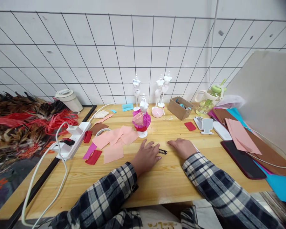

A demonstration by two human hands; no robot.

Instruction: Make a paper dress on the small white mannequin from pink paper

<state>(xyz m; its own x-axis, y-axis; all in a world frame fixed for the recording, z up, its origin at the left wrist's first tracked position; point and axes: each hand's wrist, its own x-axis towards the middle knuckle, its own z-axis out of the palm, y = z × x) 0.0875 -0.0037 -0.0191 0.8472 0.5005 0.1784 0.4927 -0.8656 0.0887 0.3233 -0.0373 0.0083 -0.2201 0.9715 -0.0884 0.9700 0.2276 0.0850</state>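
Note:
My left hand (146, 157) lies palm down on the wooden table with its fingers spread. Beside its fingertips is a small black tool with a slotted, loop-like end (163, 152); the hand hides the rest of it. My right hand (182, 148) rests on the table to the right, its fingers stretched leftward and holding nothing that I can see. Just beyond the left hand stands a small white mannequin (144, 105) dressed in a ruffled magenta, peach and red skirt (141, 120). Peach paper pieces (113, 152) lie to the left, beside a red piece (93, 157).
Several bare white mannequins (136, 87) stand along the tiled wall, near a pink dish (157, 112) and a cardboard box (180, 108). A power strip (79, 140) with cables is at left. On the right are a phone stand (207, 126), a dark phone (243, 160) and a bottle (206, 103).

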